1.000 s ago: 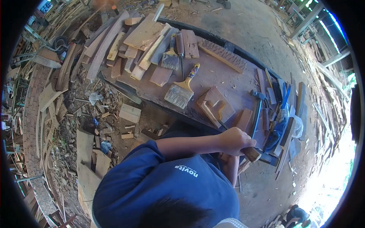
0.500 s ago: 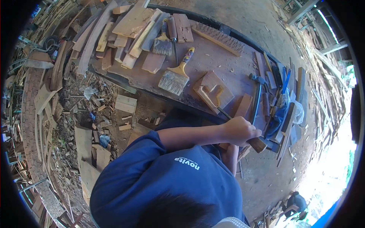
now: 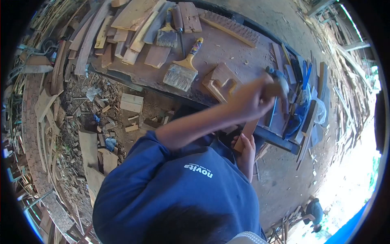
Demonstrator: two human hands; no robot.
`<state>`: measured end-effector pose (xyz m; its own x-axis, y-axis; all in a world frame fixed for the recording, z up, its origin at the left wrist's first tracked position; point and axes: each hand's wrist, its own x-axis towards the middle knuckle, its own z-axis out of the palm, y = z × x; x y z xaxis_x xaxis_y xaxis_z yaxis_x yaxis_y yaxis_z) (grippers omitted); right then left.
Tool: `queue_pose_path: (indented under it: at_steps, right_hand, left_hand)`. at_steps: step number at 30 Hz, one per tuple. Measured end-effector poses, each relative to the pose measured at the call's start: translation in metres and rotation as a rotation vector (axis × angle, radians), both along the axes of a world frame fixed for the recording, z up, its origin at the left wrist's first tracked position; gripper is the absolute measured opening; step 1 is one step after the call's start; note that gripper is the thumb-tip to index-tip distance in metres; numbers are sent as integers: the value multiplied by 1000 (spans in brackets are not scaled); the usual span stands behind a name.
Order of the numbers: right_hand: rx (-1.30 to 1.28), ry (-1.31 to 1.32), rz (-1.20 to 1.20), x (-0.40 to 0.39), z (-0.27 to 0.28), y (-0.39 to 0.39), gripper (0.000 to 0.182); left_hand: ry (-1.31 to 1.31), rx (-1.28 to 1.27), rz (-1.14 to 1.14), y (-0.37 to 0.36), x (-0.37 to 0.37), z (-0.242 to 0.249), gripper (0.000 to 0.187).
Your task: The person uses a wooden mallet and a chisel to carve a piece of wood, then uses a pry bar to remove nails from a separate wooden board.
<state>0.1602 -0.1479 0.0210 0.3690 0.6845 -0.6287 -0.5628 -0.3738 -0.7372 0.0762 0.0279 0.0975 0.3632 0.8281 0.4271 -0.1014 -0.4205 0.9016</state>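
Wooden strip (image 3: 249,131), one, in right hand (image 3: 246,153); one tool (image 3: 281,86) in left hand (image 3: 256,97).

The left hand (image 3: 260,101) clenches ahead of the curled right hand (image 3: 247,151).

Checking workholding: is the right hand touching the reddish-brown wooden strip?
Touching: the head view shows the right hand gripping the wooden strip between thumb and fingers.
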Motion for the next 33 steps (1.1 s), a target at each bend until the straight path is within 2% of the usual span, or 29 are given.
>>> queue_pose_path:
  at_steps: [4,6,10,13,16,19,21,22,24,25,27,28,30,31,33]
  right_hand:
    - [0,-19,12,1,-1,-2,20]
    - [14,0,6,1,-2,-1,19]
    - [7,-6,5,-1,2,0,19]
    - [-6,-4,6,0,4,0,19]
    - [0,-2,8,1,4,0,20]
    - [17,2,11,1,4,1,20]
    - [19,6,12,2,3,0,20]
    - [18,11,12,3,1,-1,21]
    - [15,17,12,2,1,-1,21]
    - [14,14,9,1,2,0,22]
    - [9,10,6,0,3,1,22]
    - [16,17,1,0,3,1,22]
    - [23,21,-8,0,3,0,23]
    - [36,14,-3,1,2,-1,22]
    - [50,7,-2,2,-1,-2,22]
  left_hand:
    - [-29,-203,-142,50,-32,-6,14]
    - [-193,-269,-480,66,-43,0,9]
    - [-211,-406,-642,71,-42,5,8]
    - [-173,-383,-606,64,-37,5,9]
    - [-164,-257,-587,62,-36,-5,8]
    - [-291,-273,-610,51,-37,-7,7]
    - [-251,-298,-403,38,-39,-5,6]
    - [-250,-299,-406,32,-35,-9,6]
    - [-260,-38,52,22,-24,-17,19]
    - [-259,-40,52,21,-25,-16,19]
    - [-48,116,51,19,-26,-12,34]
    - [-49,112,50,23,-27,-15,34]
    - [-25,65,-146,39,-28,-21,34]
    - [-27,64,-149,43,-28,-22,34]
    - [-112,-146,-214,48,-27,-20,31]
